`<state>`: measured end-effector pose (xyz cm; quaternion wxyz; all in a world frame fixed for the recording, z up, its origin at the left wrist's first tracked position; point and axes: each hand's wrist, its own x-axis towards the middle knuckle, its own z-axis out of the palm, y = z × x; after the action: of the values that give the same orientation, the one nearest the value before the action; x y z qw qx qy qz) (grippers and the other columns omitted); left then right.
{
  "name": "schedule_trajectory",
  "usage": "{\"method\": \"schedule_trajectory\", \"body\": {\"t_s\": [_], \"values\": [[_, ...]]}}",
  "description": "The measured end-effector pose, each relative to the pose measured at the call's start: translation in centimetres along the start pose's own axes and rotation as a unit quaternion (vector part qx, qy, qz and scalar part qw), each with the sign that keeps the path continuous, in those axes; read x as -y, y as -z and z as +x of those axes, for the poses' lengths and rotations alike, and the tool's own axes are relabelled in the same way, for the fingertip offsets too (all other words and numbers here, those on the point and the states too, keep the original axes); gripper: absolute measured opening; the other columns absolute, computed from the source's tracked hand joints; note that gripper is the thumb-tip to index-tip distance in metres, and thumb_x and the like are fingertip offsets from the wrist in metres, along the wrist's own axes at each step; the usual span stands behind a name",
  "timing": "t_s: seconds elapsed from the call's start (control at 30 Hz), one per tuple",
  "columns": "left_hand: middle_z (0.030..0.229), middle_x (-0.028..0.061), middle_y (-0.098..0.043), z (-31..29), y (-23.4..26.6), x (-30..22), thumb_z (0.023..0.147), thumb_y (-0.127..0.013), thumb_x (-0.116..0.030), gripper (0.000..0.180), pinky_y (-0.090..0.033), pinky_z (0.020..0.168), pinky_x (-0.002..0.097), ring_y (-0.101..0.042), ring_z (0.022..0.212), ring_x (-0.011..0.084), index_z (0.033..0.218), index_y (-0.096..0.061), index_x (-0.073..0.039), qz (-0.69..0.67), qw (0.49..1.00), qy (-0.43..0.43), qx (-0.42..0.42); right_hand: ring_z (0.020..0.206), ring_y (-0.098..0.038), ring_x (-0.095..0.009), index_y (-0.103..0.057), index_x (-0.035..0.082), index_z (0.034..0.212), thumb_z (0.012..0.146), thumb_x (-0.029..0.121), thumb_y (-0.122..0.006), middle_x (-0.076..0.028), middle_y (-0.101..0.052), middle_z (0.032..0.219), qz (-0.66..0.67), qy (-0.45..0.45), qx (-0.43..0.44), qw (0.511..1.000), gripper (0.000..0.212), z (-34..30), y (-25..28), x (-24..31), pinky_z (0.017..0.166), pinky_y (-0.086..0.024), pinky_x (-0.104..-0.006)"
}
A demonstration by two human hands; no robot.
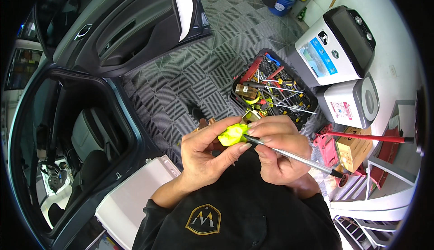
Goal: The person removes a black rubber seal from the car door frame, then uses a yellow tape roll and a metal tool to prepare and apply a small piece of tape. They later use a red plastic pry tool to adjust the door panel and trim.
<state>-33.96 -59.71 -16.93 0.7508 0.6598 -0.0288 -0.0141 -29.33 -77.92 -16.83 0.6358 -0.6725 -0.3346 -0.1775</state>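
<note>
Between the thumb and fingers of my left hand [205, 148] is a small, bright yellow-green lump [232, 135] with an uneven, faceted surface. What it is made of I cannot tell. My right hand [282, 148] grips a slim pen [296, 156] with a clear greyish barrel and black ends. One black end of the pen meets the right side of the lump, while its other end points down to the right. Both hands are close together in front of my dark shirt.
A black crate [312, 98] full of hand tools stands on the patterned floor [181, 78] beyond my hands. At left is a car with its door [135, 28] open. A white box [135, 195], a pressure-washer-like machine [334, 46] and a pink-red jack [326, 143] surround me.
</note>
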Motion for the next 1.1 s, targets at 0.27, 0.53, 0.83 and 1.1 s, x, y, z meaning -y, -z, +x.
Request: {"method": "schedule_trajectory", "body": {"t_s": [0.27, 0.53, 0.83, 1.1], "values": [[0.104, 0.0113, -0.074, -0.2, 0.3, 0.3, 0.089, -0.079, -0.001, 0.045, -0.058, 0.063, 0.0219, -0.068, 0.076, 0.0077, 0.131, -0.063, 0.007, 0.020, 1.000, -0.012, -0.017, 0.091, -0.072, -0.034, -0.062, 0.000, 0.103, 0.086, -0.005, -0.074, -0.018, -0.072, 0.101, -0.009, -0.007, -0.008, 1.000, 0.022, -0.3, -0.7, 0.1, 0.075, -0.059, -0.0407], [0.096, 0.0086, -0.072, -0.4, 0.5, 0.4, 0.091, -0.077, -0.002, 0.044, -0.055, 0.056, 0.0201, -0.066, 0.069, 0.0073, 0.132, -0.063, 0.006, -0.004, 0.999, 0.000, -0.032, 0.092, -0.072, -0.036, -0.061, -0.002, 0.104, 0.087, -0.001, -0.074, -0.019, -0.071, 0.100, -0.028, 0.005, 0.028, 0.999, 0.021, -0.5, -0.8, 0.0, 0.077, -0.060, -0.0420], [0.093, 0.0079, -0.072, -0.2, 0.4, 0.0, 0.091, -0.078, -0.004, 0.044, -0.055, 0.054, 0.0196, -0.067, 0.067, 0.0073, 0.132, -0.064, 0.006, -0.009, 1.000, -0.007, -0.026, 0.093, -0.072, -0.037, -0.060, -0.002, 0.105, 0.087, -0.003, -0.072, -0.020, -0.071, 0.102, -0.002, 0.024, 0.007, 1.000, 0.021, -0.5, -0.9, -0.2, 0.079, -0.060, -0.0440], [0.090, 0.0070, -0.072, -0.2, 0.4, 0.1, 0.090, -0.079, -0.005, 0.046, -0.055, 0.054, 0.0194, -0.066, 0.065, 0.0068, 0.132, -0.064, 0.005, -0.041, 0.999, 0.008, -0.026, 0.097, -0.073, -0.038, -0.059, -0.002, 0.108, 0.088, -0.003, -0.072, -0.022, -0.070, 0.103, 0.028, 0.017, -0.015, 0.999, 0.024, -0.7, -0.9, -0.3, 0.080, -0.060, -0.0445]]}}
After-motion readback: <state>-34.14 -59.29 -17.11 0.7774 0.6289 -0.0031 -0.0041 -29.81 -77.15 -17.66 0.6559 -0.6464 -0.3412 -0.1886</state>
